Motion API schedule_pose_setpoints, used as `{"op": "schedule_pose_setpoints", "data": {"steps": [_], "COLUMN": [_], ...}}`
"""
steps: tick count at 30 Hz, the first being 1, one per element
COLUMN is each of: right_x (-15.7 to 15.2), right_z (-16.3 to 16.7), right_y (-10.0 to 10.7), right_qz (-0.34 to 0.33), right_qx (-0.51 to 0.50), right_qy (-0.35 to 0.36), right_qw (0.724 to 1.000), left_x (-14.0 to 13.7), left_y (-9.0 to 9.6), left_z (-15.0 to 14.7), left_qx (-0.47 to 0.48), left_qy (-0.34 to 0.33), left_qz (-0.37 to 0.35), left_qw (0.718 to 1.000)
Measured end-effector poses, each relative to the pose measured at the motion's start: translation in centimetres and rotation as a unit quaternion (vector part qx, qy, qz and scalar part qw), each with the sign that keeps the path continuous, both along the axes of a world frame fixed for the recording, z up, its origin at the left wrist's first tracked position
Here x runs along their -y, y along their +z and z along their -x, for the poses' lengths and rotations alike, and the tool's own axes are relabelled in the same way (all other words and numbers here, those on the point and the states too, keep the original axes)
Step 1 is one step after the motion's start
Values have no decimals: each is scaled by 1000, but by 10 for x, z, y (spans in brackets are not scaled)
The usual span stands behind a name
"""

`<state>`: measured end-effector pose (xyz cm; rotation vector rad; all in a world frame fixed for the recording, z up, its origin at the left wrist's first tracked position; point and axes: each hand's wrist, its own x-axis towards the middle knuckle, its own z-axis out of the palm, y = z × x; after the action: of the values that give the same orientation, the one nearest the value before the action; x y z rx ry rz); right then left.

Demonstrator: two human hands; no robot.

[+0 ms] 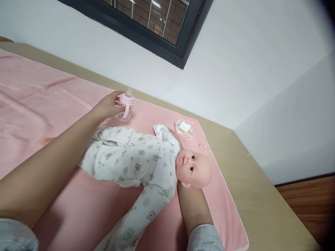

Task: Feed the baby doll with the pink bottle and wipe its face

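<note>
Our left hand grips the bottle near the blanket's far edge; our right forearm seemingly supports the doll's head, its hidden fingers' state we cannot tell.

No word, number or brand is legible to us; faint letter-like marks at a small clear packet, right of the left hand, are too small to read.
</note>
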<state>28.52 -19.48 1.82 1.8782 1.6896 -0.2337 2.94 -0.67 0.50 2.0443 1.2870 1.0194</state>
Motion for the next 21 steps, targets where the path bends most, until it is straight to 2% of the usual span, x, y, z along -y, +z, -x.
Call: {"op": "schedule_pose_setpoints", "data": {"steps": [4,6,8,10,11,17,19,21], "right_x": [7,3,-5,-13,-17,-22,-21,-20], "right_z": [2,5,10,14,15,12,11,11], "right_y": [3,7,10,9,8,-1,-2,-2], "right_qz": [7,71,187,285,309,371,361,321], "right_qx": [6,40,125,207,232,251,247,228], "right_qy": [-8,-51,-142,-228,-256,-280,-275,-267], "right_qw": [1000,995,964,908,886,849,856,880], "left_x": [-15,-15,-14,-14,-15,-23,-27,-32], "left_y": [-15,-17,-19,-20,-21,-25,-28,-32], "left_z": [14,18,20,22,23,33,35,37], "left_qx": [-31,-65,-89,-110,-121,-170,-182,-192], "left_qy": [27,47,69,76,76,63,50,39], "left_qz": [8,4,3,-6,-10,-19,-32,-53], "left_qw": [999,997,994,991,990,983,981,979]}}
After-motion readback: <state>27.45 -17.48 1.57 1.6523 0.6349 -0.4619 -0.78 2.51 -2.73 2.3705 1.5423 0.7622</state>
